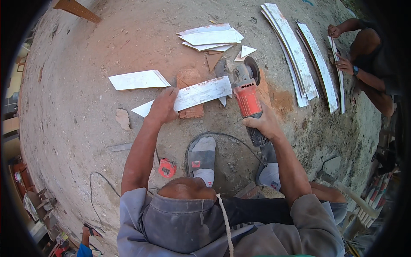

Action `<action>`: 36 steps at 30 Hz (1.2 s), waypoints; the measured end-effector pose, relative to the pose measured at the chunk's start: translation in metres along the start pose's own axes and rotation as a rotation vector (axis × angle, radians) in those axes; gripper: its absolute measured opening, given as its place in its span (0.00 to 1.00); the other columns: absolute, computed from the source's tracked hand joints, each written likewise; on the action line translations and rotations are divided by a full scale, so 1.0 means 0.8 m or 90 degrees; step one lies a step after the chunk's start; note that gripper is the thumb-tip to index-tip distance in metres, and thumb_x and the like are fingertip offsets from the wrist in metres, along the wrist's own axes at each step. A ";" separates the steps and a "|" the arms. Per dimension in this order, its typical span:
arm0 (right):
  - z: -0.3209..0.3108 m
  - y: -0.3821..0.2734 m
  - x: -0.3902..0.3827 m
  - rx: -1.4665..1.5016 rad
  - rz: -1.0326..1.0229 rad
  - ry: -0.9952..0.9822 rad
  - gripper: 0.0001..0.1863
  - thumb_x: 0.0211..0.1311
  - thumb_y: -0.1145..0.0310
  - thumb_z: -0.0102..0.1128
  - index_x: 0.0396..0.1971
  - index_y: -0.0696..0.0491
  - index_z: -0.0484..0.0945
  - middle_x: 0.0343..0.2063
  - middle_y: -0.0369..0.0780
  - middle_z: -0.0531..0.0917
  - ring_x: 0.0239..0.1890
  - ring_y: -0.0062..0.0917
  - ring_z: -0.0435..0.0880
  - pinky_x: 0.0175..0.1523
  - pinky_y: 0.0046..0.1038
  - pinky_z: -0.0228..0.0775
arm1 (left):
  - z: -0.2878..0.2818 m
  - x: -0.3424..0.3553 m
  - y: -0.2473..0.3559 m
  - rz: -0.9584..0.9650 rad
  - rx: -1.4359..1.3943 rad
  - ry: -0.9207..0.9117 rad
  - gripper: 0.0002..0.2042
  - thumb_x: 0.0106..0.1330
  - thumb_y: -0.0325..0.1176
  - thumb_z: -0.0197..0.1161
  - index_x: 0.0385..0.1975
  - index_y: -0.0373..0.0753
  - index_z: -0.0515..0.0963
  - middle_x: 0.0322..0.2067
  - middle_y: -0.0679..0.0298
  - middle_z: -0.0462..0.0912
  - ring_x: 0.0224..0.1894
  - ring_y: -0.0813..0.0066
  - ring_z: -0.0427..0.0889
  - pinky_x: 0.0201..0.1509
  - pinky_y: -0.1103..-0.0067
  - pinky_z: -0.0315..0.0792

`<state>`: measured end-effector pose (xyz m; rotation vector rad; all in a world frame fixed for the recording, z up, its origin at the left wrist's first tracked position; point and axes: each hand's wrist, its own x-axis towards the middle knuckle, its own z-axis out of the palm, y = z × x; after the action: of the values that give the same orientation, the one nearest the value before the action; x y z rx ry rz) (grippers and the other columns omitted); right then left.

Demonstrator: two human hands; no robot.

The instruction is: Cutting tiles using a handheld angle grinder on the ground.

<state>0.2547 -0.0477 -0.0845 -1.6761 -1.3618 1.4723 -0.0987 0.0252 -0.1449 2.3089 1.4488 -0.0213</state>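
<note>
My left hand point(164, 106) grips a white tile strip point(204, 91) with a slanted left end. The strip lies across a reddish brick point(189, 77), over the sandy ground. My right hand point(266, 123) is wrapped round the body of a red and grey angle grinder point(247, 99). Its dark disc point(252, 70) points away from me, just beyond the strip's right end and apart from it. Whether the disc spins I cannot tell. Left of the brick lie more slant-cut tile strips point(136, 80), stacked.
Slant-cut strips point(212, 37) and triangular offcuts point(247, 51) lie ahead. Long white strips point(289, 51) are stacked at right, where another person's hands point(343, 64) hold a narrow strip. A red tape measure point(167, 168) and a black cable point(231, 136) lie near my feet. A hammer point(342, 184) rests at right.
</note>
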 end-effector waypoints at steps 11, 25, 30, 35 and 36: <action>0.015 0.002 0.003 -0.051 -0.017 0.005 0.36 0.35 0.57 0.72 0.47 0.60 0.74 0.37 0.43 0.80 0.41 0.31 0.79 0.50 0.31 0.69 | 0.078 -0.031 0.001 -0.380 -0.200 0.440 0.36 0.56 0.35 0.69 0.63 0.31 0.62 0.59 0.48 0.68 0.62 0.54 0.67 0.65 0.59 0.61; 0.008 0.014 0.005 0.009 -0.027 0.007 0.37 0.35 0.55 0.72 0.47 0.61 0.73 0.37 0.43 0.79 0.41 0.30 0.78 0.49 0.30 0.69 | 0.076 0.026 -0.007 -0.495 -1.097 0.386 0.19 0.67 0.35 0.63 0.56 0.43 0.71 0.48 0.67 0.78 0.49 0.72 0.75 0.52 0.72 0.65; 0.023 -0.001 0.005 -0.015 -0.013 -0.017 0.38 0.35 0.54 0.72 0.47 0.62 0.72 0.38 0.45 0.79 0.41 0.32 0.78 0.50 0.32 0.69 | 0.078 0.031 -0.019 -0.534 -1.049 0.347 0.17 0.66 0.34 0.63 0.54 0.43 0.72 0.48 0.68 0.78 0.49 0.73 0.75 0.51 0.70 0.63; 0.059 0.010 0.014 -0.055 -0.030 0.025 0.41 0.36 0.53 0.71 0.49 0.64 0.71 0.38 0.50 0.80 0.41 0.40 0.81 0.50 0.36 0.70 | 0.094 0.017 -0.009 -0.494 -1.081 0.321 0.19 0.65 0.35 0.65 0.54 0.40 0.72 0.46 0.65 0.79 0.47 0.71 0.77 0.50 0.73 0.68; 0.066 0.010 0.019 -0.086 -0.015 0.002 0.42 0.36 0.52 0.70 0.50 0.65 0.70 0.39 0.53 0.80 0.43 0.44 0.81 0.50 0.37 0.70 | 0.095 0.016 -0.007 -0.464 -1.118 0.332 0.20 0.65 0.35 0.65 0.54 0.39 0.71 0.46 0.65 0.79 0.47 0.71 0.77 0.50 0.73 0.69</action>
<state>0.2065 -0.0485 -0.1119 -1.7375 -1.5036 1.3925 -0.0826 0.0119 -0.2191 0.3372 1.3697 1.1561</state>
